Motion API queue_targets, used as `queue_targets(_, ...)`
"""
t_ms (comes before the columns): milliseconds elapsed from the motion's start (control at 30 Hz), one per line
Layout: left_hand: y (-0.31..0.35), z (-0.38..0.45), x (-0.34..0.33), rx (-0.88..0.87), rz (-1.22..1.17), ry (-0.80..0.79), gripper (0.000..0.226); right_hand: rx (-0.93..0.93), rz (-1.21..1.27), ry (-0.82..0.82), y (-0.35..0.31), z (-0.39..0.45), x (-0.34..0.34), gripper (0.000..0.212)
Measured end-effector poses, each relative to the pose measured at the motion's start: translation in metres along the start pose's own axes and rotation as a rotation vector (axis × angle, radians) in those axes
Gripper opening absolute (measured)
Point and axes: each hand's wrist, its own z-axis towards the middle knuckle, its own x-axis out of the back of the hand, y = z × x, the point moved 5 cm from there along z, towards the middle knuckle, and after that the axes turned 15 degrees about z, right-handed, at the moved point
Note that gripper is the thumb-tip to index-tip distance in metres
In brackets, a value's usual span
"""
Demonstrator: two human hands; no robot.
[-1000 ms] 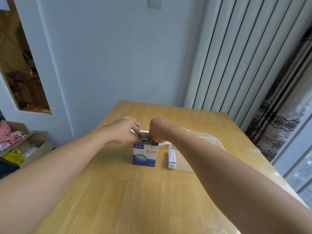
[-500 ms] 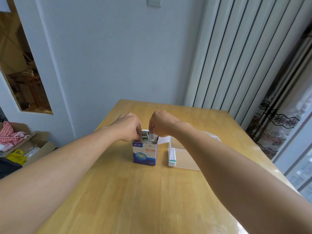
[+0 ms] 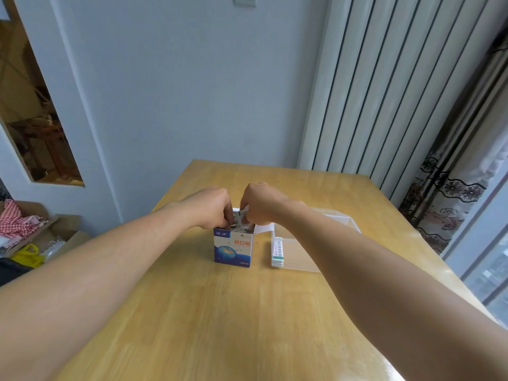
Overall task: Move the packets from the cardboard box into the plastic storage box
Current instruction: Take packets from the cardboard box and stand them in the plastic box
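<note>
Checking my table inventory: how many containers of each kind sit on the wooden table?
Cardboard box, blue and white, open top: 1
Clear plastic storage box, some packets stacked at its left end: 1
Total: 2

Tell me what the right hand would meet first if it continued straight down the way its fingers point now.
Most likely the packets standing in the open top of the blue-and-white cardboard box: the right hand has its fingers curled down into that opening. Depth is unclear, and they may already be touching.

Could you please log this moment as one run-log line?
left hand: in cardboard box top | right hand: pinching packets | plastic storage box: some packets inside
</note>
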Motion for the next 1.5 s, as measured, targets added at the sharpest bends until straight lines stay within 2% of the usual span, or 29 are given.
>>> queue_targets(100, -0.004, 0.002, -0.002, 0.015, -0.03, -0.012, 0.015, 0.012, 0.047, 0.014, 0.001, 0.0, 0.013, 0.031)
queue_targets(300, -0.005, 0.005, -0.007, 0.033, -0.046, -0.034, 0.014, 0.021, -0.066, -0.103, -0.005, 0.0, -0.007, 0.046)
queue_targets(500, -0.005, 0.005, -0.007, 0.041, -0.05, -0.021, 0.012, 0.016, -0.054, -0.025, -0.007, -0.002, -0.009, 0.031)
queue_targets(767, -0.005, 0.002, 0.002, 0.017, -0.107, -0.055, 0.01, 0.011, 0.076, 0.055, -0.005, -0.01, 0.046, 0.04)
queue_targets(867, -0.004, -0.004, 0.025, -0.002, -0.301, -0.068, 0.042, 0.017, 0.126, 0.047, -0.002, -0.021, 0.067, 0.036)
queue_targets(933, 0.009, -0.007, 0.039, -0.06, -0.521, -0.099, 0.052, 0.044, 0.141, 0.046, -0.003, -0.031, 0.079, 0.034)
queue_targets(1067, 0.054, -0.002, 0.045, -0.202, -0.775, -0.143, 0.048, 0.085, 0.231, 0.122, 0.003, -0.054, 0.106, 0.031)
queue_targets(1133, 0.077, 0.002, 0.042, -0.243, -0.868, -0.156, 0.034, 0.076, 0.252, 0.163, 0.014, -0.065, 0.116, 0.028)
queue_targets(1300, 0.112, 0.018, 0.031, -0.232, -1.026, -0.187, 0.02, 0.069, 0.405, 0.193, 0.05, -0.086, 0.125, 0.021)
queue_targets(1400, 0.128, 0.029, 0.024, -0.226, -1.126, -0.174, 0.007, 0.053, 0.526, 0.229, 0.072, -0.091, 0.12, 0.023)
queue_targets(1500, 0.14, 0.046, 0.018, -0.186, -1.145, -0.134, 0.021, 0.006, 0.668, 0.317, 0.102, -0.094, 0.115, 0.013)
